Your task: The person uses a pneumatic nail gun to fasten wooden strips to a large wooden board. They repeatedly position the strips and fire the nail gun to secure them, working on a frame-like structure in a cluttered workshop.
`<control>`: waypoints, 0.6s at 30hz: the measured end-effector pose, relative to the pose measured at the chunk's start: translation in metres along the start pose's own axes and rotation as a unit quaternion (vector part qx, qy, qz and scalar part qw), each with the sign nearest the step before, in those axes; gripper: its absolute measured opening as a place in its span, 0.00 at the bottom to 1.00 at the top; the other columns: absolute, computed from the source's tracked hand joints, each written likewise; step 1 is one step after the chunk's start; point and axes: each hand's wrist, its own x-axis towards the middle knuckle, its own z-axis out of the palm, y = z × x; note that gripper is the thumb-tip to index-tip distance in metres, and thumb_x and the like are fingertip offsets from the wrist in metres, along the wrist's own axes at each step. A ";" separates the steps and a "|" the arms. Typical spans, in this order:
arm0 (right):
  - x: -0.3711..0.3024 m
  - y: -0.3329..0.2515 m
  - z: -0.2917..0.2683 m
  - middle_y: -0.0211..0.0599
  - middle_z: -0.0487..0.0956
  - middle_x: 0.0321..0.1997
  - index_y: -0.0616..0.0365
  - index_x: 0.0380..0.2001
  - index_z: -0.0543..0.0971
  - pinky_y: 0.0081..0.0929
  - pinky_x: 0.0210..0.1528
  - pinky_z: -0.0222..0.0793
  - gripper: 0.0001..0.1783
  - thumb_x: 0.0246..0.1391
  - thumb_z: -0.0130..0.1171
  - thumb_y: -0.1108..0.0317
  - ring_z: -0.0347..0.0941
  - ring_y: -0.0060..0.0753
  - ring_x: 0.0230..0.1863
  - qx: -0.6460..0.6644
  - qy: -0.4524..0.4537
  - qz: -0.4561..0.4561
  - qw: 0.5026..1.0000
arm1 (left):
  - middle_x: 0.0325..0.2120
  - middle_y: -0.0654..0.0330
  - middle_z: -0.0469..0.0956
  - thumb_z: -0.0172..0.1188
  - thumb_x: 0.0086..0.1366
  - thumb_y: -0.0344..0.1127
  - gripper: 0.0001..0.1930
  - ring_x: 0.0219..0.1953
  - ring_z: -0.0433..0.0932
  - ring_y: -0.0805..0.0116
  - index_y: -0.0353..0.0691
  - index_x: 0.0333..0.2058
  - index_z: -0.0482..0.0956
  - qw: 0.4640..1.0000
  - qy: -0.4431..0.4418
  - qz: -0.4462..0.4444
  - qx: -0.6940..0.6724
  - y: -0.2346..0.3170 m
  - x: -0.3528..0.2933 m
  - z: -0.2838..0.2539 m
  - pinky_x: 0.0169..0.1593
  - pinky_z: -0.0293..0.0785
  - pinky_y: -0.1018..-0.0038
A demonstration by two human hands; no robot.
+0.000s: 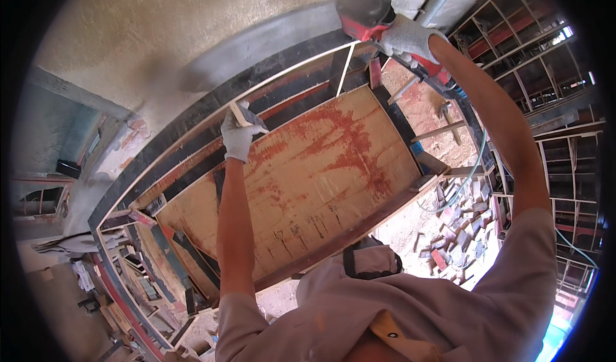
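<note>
A woodworking workshop, shown by a red power tool point(360, 29), heaped wood offcuts point(461, 235) and slatted frames point(573, 163)

A hand could pass over the broad board point(321, 176), between the left hand point(237, 140) with its wood block point(240, 114) and the right hand point(407, 39) with its red tool point(364, 13). Beyond, a long pale slat point(296, 70) and the wall point(160, 28) bar the way; a hose point(480, 153) curves at right.

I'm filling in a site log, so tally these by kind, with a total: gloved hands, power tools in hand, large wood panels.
Gloved hands, left and right: 2
Red-and-black power tool: 1
Large wood panel: 1
Total: 4
</note>
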 end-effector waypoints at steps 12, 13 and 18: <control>-0.072 0.075 0.170 0.28 0.72 0.17 0.57 0.32 0.79 0.19 0.22 0.64 0.03 0.56 0.62 0.70 0.69 0.20 0.19 0.487 -0.040 0.103 0.866 | 0.31 0.56 0.78 0.62 0.43 0.07 0.31 0.31 0.81 0.59 0.30 0.49 0.71 0.997 -0.005 -0.012 -0.071 0.003 -0.014 0.005 0.36 0.84 0.59; -0.074 0.070 0.184 0.28 0.71 0.17 0.57 0.32 0.79 0.20 0.21 0.63 0.03 0.56 0.62 0.70 0.69 0.21 0.19 0.550 -0.059 0.109 0.826 | 0.31 0.57 0.78 0.60 0.43 0.07 0.31 0.31 0.81 0.60 0.30 0.50 0.72 0.999 0.008 -0.012 -0.040 0.008 -0.014 0.014 0.36 0.84 0.60; -0.045 0.061 0.246 0.27 0.71 0.18 0.56 0.33 0.77 0.21 0.18 0.61 0.04 0.54 0.63 0.74 0.68 0.21 0.18 0.572 -0.085 0.010 0.816 | 0.33 0.56 0.80 0.61 0.44 0.08 0.32 0.33 0.82 0.61 0.31 0.51 0.71 1.000 0.008 -0.007 -0.018 0.007 -0.013 0.009 0.38 0.84 0.62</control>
